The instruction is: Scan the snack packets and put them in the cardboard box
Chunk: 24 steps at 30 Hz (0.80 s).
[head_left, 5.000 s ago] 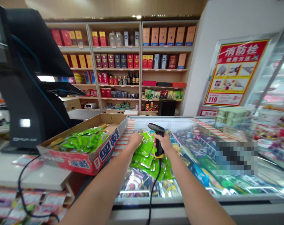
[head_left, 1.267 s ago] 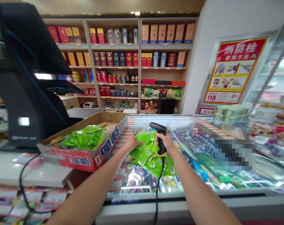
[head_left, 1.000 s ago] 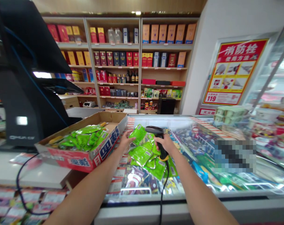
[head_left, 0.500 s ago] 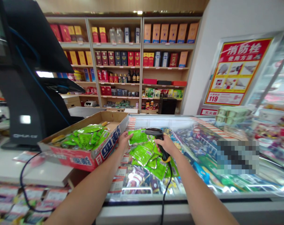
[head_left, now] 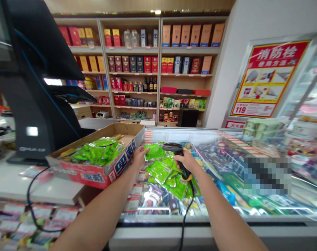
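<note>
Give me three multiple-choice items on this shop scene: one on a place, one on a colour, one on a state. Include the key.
1. Where is the cardboard tray relative to the black barcode scanner?
A. To its right
B. To its left
C. Behind it

2. What colour are the packets on the glass-topped freezer?
A. Red
B. Blue
C. Green

3. What is holding the scanner?
A. The right hand
B. The left hand
C. The cardboard tray

1: B, the tray stands left of the scanner, beside the left hand.
2: C, the packets show bright green.
3: A, the right hand's fingers wrap its grip.
</note>
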Tool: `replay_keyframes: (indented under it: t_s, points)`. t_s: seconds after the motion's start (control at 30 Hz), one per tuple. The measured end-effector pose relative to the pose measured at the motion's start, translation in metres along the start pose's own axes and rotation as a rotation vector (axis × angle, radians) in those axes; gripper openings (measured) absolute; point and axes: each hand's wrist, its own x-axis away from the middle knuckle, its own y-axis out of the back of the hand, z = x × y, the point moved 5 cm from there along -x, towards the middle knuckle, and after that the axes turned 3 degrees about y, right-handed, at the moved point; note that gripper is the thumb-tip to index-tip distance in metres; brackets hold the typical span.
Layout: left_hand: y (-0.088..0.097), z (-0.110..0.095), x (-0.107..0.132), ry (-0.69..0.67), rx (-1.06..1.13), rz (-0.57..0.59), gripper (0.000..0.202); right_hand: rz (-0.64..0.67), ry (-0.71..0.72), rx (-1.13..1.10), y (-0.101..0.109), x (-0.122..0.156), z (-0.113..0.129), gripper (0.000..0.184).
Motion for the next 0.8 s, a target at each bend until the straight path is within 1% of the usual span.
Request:
replay_keyframes:
  t_s: [0.07, 0.13, 0.2, 0.27, 0.37, 0.43, 0.5, 0.57, 0.6, 0.67, 0.73, 0.8]
  points:
    - [-0.001, 0.001, 0.001, 0.010, -0.026, -0.014, 0.048, -0.002, 0.004, -0.017, -0.001, 0.000, 0.000, 0.016]
    - [-0.003, -0.001, 0.003, 0.006, -0.092, -0.061, 0.048, -0.007, -0.004, -0.054, -0.003, -0.001, 0.000, 0.016]
    - [-0.006, -0.008, 0.005, -0.030, -0.173, -0.111, 0.047, -0.017, -0.019, -0.109, -0.005, -0.001, 0.000, 0.018]
    - [-0.014, -0.020, 0.007, -0.082, -0.232, -0.129, 0.045, -0.022, -0.021, -0.171, -0.008, -0.003, 0.005, 0.020]
    - [-0.027, -0.050, 0.009, -0.166, -0.279, -0.115, 0.040, -0.007, -0.005, -0.253, -0.017, -0.005, 0.020, 0.021]
    - [-0.032, -0.079, 0.010, -0.241, -0.322, -0.131, 0.036, 0.013, 0.009, -0.285, -0.024, -0.006, 0.034, 0.020]
    - [-0.031, -0.113, 0.012, -0.335, -0.369, -0.172, 0.031, 0.042, 0.026, -0.294, -0.035, -0.008, 0.051, 0.018]
    - [-0.023, -0.148, 0.014, -0.421, -0.416, -0.233, 0.026, 0.077, 0.044, -0.295, -0.047, -0.011, 0.066, 0.015]
    - [-0.015, -0.164, 0.015, -0.457, -0.444, -0.276, 0.024, 0.094, 0.053, -0.295, -0.054, -0.012, 0.072, 0.014]
    - [0.005, -0.191, 0.017, -0.507, -0.514, -0.393, 0.022, 0.117, 0.063, -0.296, -0.069, -0.016, 0.082, 0.013]
    - [0.028, -0.212, 0.020, -0.542, -0.599, -0.516, 0.027, 0.125, 0.063, -0.293, -0.083, -0.019, 0.087, 0.013]
    - [0.047, -0.225, 0.025, -0.596, -0.703, -0.605, 0.036, 0.135, 0.061, -0.293, -0.095, -0.020, 0.089, 0.013]
